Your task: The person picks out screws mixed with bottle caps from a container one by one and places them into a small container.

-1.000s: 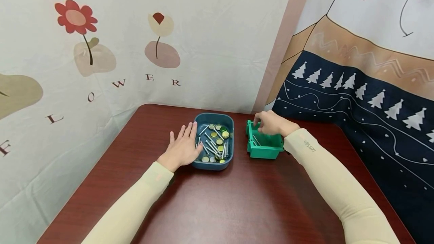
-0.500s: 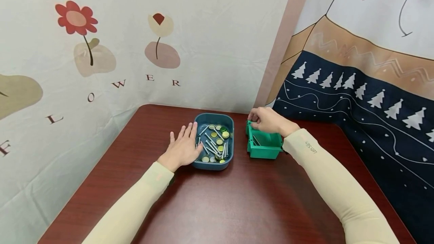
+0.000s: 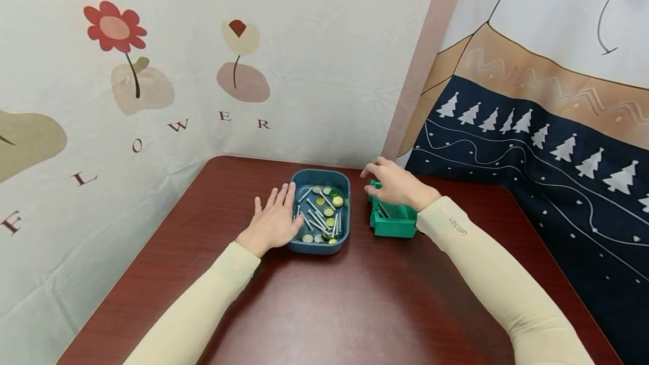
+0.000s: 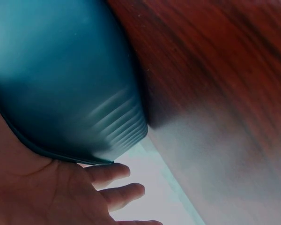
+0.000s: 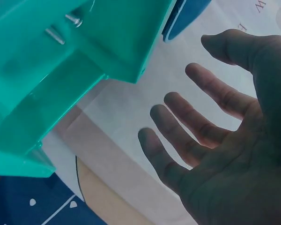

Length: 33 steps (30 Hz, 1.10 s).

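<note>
My left hand (image 3: 274,221) rests with straight, spread fingers on the left rim of a blue tray (image 3: 319,249). In the left wrist view the palm touches the rim, above the tray's ribbed outer wall (image 4: 65,70). Inside the tray lie several screws (image 3: 317,218) and several yellow and green bottle caps (image 3: 328,212). Over the far left part of a green bin (image 3: 395,228) hovers my right hand (image 3: 396,180). Its fingers are spread and hold nothing in the right wrist view. Screws (image 5: 74,19) lie on the bin's floor; the hand hides part of the bin.
Both containers stand side by side on a dark red wooden table (image 3: 304,308), near its far edge. A narrow strip of tabletop separates them. Behind hangs a pale cloth (image 3: 324,72) with printed flowers, and a navy cloth (image 3: 507,185) with trees hangs at the right.
My right hand has moved left across the green bin toward the blue tray, and its fingers have spread apart. The left hand and both containers have stayed in place.
</note>
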Each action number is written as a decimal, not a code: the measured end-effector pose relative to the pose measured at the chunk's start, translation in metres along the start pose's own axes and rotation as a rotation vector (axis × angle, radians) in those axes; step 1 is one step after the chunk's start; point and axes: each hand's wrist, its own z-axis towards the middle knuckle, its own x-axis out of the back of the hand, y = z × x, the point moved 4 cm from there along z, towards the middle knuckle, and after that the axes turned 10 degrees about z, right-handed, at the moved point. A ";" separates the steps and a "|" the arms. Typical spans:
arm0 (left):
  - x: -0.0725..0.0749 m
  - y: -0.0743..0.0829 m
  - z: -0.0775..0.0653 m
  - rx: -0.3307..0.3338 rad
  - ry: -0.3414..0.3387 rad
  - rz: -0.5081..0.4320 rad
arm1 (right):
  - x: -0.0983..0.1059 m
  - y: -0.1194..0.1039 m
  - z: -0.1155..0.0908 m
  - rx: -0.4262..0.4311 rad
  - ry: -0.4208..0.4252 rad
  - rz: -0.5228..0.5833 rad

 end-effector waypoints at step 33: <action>-0.001 0.000 -0.001 0.001 0.006 -0.003 | -0.045 -0.061 0.019 0.108 -0.086 -0.085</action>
